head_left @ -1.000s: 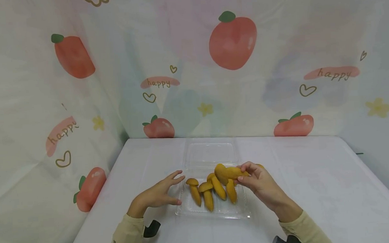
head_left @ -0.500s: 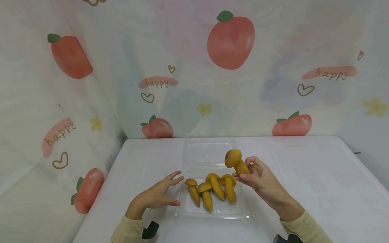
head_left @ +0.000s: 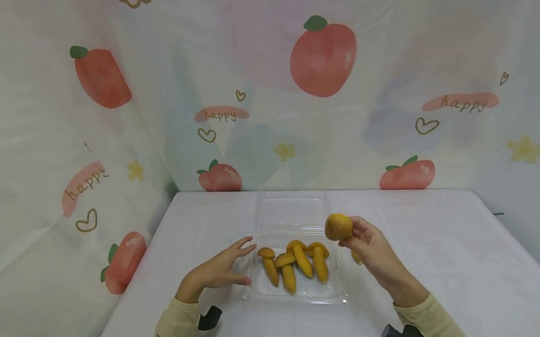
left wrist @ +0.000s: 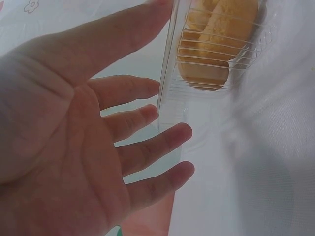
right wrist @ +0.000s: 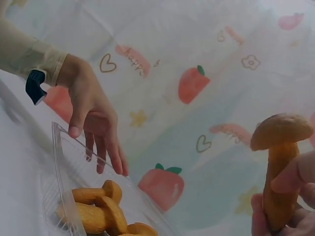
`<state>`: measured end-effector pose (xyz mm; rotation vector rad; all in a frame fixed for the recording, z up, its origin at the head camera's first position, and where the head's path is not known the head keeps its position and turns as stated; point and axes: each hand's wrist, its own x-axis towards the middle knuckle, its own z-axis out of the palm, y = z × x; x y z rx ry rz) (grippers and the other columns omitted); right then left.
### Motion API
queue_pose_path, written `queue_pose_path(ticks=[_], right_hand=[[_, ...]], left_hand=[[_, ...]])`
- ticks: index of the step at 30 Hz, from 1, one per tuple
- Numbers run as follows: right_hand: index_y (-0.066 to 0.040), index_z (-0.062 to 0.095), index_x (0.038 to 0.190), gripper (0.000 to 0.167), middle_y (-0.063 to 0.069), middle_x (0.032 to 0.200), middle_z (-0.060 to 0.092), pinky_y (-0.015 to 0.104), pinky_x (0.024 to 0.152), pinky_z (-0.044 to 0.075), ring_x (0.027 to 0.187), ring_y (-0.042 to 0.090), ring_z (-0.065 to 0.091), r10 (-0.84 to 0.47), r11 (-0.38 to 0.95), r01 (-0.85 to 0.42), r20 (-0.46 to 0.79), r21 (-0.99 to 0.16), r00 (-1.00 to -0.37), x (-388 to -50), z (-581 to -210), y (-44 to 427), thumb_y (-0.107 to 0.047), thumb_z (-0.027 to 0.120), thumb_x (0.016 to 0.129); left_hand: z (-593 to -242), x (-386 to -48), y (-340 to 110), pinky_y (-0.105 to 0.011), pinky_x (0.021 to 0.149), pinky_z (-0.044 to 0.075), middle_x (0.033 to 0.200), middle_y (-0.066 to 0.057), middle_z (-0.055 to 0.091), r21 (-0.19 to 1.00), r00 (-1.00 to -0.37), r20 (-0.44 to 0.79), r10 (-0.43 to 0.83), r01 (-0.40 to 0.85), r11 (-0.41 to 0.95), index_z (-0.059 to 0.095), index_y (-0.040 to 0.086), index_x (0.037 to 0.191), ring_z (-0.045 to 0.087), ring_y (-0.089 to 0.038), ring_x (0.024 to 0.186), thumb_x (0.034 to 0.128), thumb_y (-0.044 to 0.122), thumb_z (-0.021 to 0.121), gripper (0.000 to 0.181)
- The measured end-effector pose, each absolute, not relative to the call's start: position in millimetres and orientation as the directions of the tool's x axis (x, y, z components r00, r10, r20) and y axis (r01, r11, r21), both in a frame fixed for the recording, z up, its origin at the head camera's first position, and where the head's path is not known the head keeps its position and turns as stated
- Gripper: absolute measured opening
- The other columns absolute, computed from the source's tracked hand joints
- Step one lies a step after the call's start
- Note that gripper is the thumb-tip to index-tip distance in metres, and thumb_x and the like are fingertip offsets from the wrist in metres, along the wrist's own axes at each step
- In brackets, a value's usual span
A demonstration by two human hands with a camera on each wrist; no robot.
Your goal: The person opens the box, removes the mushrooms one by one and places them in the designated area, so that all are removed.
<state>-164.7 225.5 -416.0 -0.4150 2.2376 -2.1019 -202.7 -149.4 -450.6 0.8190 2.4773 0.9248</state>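
Between thumb and fingers my right hand [head_left: 374,251] pinches a yellow-brown mushroom [head_left: 338,227] by its stem, above the right edge of a clear plastic box. Its cap and stem show fully in the right wrist view, where the mushroom [right wrist: 281,162] stands upright. My left hand [head_left: 217,268] is spread at the left side of the clear box [head_left: 301,297], its fingertips at the rim, holding nothing. Several like mushrooms [head_left: 302,259] lie side by side in the box. In the left wrist view, mushrooms [left wrist: 224,37] show through the box's ribbed wall.
The box's clear lid [head_left: 291,212] lies folded back toward the wall. Part of another mushroom [head_left: 356,256] shows on the white table [head_left: 452,261], mostly hidden behind my right hand. A fruit-printed cloth [head_left: 267,89] hangs behind and at the left.
The mushroom in my right hand has turned from lying sideways over the box to cap toward the camera, and has shifted right. My left hand stays in place.
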Motion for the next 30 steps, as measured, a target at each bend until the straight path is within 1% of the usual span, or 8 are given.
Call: queue_pose_path(ticks=[5, 12, 15, 18, 20, 22, 25, 30], right_hand=[[0.004, 0.051, 0.128, 0.027, -0.018, 0.114, 0.068, 0.012, 0.092, 0.051, 0.108, -0.002, 0.063, -0.173, 0.115, -0.142, 0.121, -0.983, -0.977, -162.9, -412.7, 226.0, -0.001, 0.054, 0.101], [-0.016, 0.046, 0.132, 0.031, -0.016, 0.116, 0.070, 0.015, 0.092, 0.051, 0.107, 0.001, 0.067, -0.228, 0.057, -0.191, 0.174, -0.980, -0.958, -164.7, -413.8, 228.0, -0.007, 0.055, 0.103], [-0.017, 0.032, 0.145, 0.048, -0.013, 0.117, 0.069, 0.017, 0.092, 0.054, 0.104, 0.005, 0.070, -0.243, 0.015, -0.189, 0.180, -0.982, -0.953, -165.6, -412.6, 229.1, -0.006, 0.054, 0.104], [-0.020, 0.006, 0.158, 0.074, -0.008, 0.115, 0.067, 0.021, 0.093, 0.057, 0.102, 0.009, 0.074, -0.265, -0.035, -0.183, 0.185, -0.983, -0.946, -166.3, -411.7, 230.3, -0.004, 0.053, 0.103], [-0.028, -0.011, 0.160, 0.089, -0.003, 0.113, 0.065, 0.024, 0.092, 0.058, 0.100, 0.011, 0.075, -0.283, -0.062, -0.184, 0.194, -0.981, -0.939, -166.6, -411.7, 230.7, -0.002, 0.052, 0.103], [-0.034, -0.019, 0.159, 0.096, 0.001, 0.111, 0.062, 0.027, 0.090, 0.060, 0.098, 0.013, 0.075, -0.291, -0.081, -0.195, 0.210, -0.977, -0.933, -166.7, -412.1, 230.8, 0.000, 0.051, 0.103], [-0.036, -0.017, 0.159, 0.096, 0.006, 0.110, 0.058, 0.029, 0.088, 0.061, 0.095, 0.014, 0.076, -0.287, -0.084, -0.214, 0.229, -0.973, -0.930, -166.6, -412.7, 230.6, 0.002, 0.051, 0.103], [-0.028, 0.001, 0.163, 0.086, 0.001, 0.119, 0.056, 0.026, 0.084, 0.061, 0.091, 0.013, 0.076, -0.249, 0.017, -0.265, 0.252, -0.964, -0.935, -166.8, -413.1, 232.2, 0.000, 0.055, 0.102]], left_hand=[[-450.1, -202.5, -149.6, -0.064, 0.120, 0.027, 0.169, -0.018, 0.017, 0.692, -0.765, -0.142, 0.629, 0.377, 0.615, 0.035, 0.000, 0.156, 0.022, -0.042, 0.154, 0.0870, 0.021, 0.081, 0.085], [-450.6, -203.2, -148.7, -0.064, 0.120, 0.027, 0.169, -0.018, 0.018, 0.690, -0.767, -0.143, 0.625, 0.376, 0.619, 0.035, 0.000, 0.156, 0.023, -0.043, 0.154, 0.0865, 0.021, 0.081, 0.086], [-450.4, -203.2, -148.4, -0.065, 0.120, 0.027, 0.169, -0.018, 0.018, 0.687, -0.769, -0.145, 0.623, 0.374, 0.622, 0.035, 0.000, 0.156, 0.023, -0.043, 0.154, 0.0866, 0.021, 0.081, 0.086], [-449.8, -202.9, -148.1, -0.065, 0.120, 0.027, 0.169, -0.018, 0.018, 0.688, -0.770, -0.147, 0.620, 0.371, 0.624, 0.035, 0.001, 0.156, 0.023, -0.043, 0.154, 0.0866, 0.021, 0.081, 0.086], [-449.2, -202.6, -148.0, -0.065, 0.120, 0.026, 0.169, -0.018, 0.018, 0.689, -0.771, -0.149, 0.619, 0.368, 0.624, 0.035, 0.001, 0.156, 0.023, -0.043, 0.154, 0.0866, 0.021, 0.081, 0.086], [-448.7, -202.4, -147.8, -0.065, 0.120, 0.026, 0.169, -0.018, 0.018, 0.690, -0.772, -0.150, 0.618, 0.367, 0.624, 0.035, 0.001, 0.156, 0.022, -0.043, 0.154, 0.0866, 0.021, 0.081, 0.086], [-448.3, -202.3, -147.9, -0.066, 0.120, 0.026, 0.169, -0.018, 0.018, 0.692, -0.771, -0.150, 0.618, 0.365, 0.623, 0.035, 0.001, 0.156, 0.022, -0.043, 0.154, 0.0866, 0.021, 0.081, 0.086], [-449.4, -202.3, -148.5, -0.066, 0.120, 0.026, 0.169, -0.018, 0.017, 0.701, -0.768, -0.148, 0.623, 0.363, 0.614, 0.035, 0.000, 0.156, 0.022, -0.043, 0.154, 0.0868, 0.020, 0.081, 0.086]])
